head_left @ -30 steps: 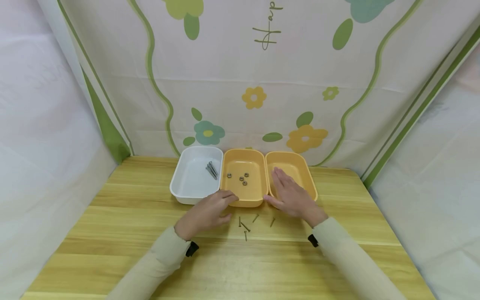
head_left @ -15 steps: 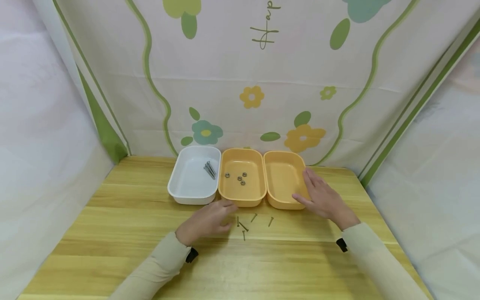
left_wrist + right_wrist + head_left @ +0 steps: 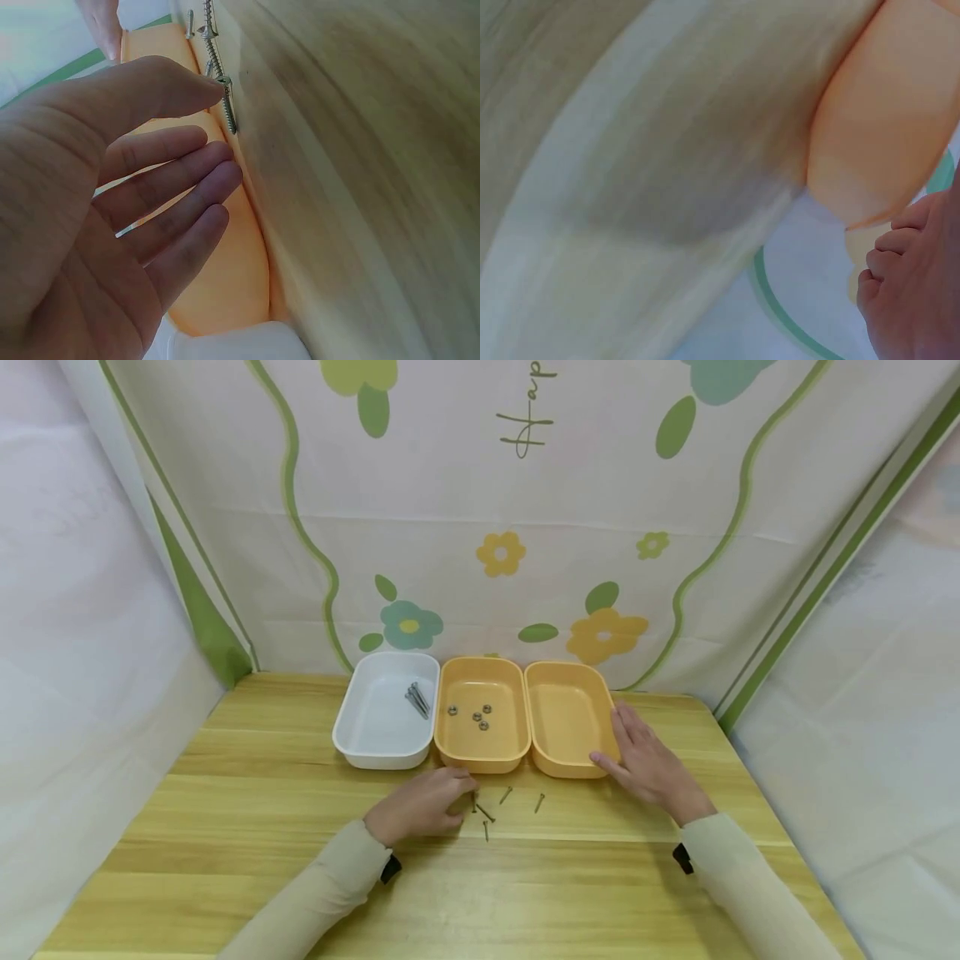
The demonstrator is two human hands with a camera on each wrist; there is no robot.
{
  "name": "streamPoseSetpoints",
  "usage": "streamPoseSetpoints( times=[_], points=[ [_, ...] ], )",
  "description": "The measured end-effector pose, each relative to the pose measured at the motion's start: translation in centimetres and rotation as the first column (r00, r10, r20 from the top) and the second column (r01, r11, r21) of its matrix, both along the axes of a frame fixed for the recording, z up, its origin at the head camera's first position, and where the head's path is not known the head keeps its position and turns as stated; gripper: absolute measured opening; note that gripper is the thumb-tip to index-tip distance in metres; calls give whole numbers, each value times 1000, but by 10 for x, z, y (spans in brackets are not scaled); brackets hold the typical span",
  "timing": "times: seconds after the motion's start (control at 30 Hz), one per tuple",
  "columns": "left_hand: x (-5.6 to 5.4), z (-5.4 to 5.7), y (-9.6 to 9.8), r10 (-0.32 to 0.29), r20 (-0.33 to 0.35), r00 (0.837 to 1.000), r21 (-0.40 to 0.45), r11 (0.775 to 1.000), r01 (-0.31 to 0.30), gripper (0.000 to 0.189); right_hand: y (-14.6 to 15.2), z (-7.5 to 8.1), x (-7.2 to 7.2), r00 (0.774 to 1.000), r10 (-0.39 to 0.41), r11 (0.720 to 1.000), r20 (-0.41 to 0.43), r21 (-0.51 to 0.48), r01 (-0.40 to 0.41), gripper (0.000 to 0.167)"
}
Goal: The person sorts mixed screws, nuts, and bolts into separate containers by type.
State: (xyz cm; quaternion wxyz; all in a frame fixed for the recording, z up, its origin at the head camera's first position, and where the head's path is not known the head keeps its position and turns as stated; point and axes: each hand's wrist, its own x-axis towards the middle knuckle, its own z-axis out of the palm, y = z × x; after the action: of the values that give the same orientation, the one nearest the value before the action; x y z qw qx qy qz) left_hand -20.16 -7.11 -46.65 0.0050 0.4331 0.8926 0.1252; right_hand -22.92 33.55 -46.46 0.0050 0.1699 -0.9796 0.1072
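Screws (image 3: 485, 812): five, on the surface (image 3: 487, 893), 3 o'clock from my left hand (image 3: 422, 803). Left fingers: apart from thumb, holding nothing; I'd pinch each screw singly, by its shank. Right hand (image 3: 654, 768): fingers extended, touching the right tray (image 3: 567, 770). Writing: "Hap", sideways, on cloth (image 3: 528, 412), 12 o'clock. Brands: none legible.

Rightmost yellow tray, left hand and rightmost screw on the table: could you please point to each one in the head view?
Rightmost yellow tray (image 3: 566, 714): head view, on its bare inner floor.
Left hand (image 3: 422, 803): head view, on its back.
Rightmost screw (image 3: 539, 803): head view, middle of its shank.
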Motion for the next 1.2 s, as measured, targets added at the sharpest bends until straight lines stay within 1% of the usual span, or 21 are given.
streamPoseSetpoints(
  times=[0.23,0.37,0.47,0.6,0.73,0.8,0.9,1.03,1.2],
  points=[
    [-3,2,7,-6,32,999,-21,1000,7,28,0,-7,0,1000,-10,1000,2,-13,10,94],
    [-5,3,9,-7,33,999,-18,1000,8,18,0,-7,1,1000,-12,1000,8,-11,13,93],
    [-5,1,9,-11,28,1000,-3,1000,11,13,-1,-6,1,999,-10,1000,31,-16,11,94],
    [-6,-1,9,-29,23,999,38,999,28,15,-1,-6,2,998,-14,1000,60,-19,15,95],
    [-7,-3,9,-46,26,999,63,997,44,19,-2,-7,2,998,-18,1000,62,-14,19,95],
    [-7,-1,8,-49,40,998,53,997,47,20,-2,-7,1,998,-16,1000,58,-12,17,95],
    [-7,1,7,-51,59,997,16,999,50,24,-2,-7,1,998,-15,1000,54,-9,15,95],
    [-7,3,5,-45,77,996,-22,999,47,23,-3,-5,1,999,-13,1000,49,-5,14,94],
    [-4,6,3,-40,93,995,-21,999,43,23,-3,-7,0,999,-10,1000,40,2,10,94]
  ],
)
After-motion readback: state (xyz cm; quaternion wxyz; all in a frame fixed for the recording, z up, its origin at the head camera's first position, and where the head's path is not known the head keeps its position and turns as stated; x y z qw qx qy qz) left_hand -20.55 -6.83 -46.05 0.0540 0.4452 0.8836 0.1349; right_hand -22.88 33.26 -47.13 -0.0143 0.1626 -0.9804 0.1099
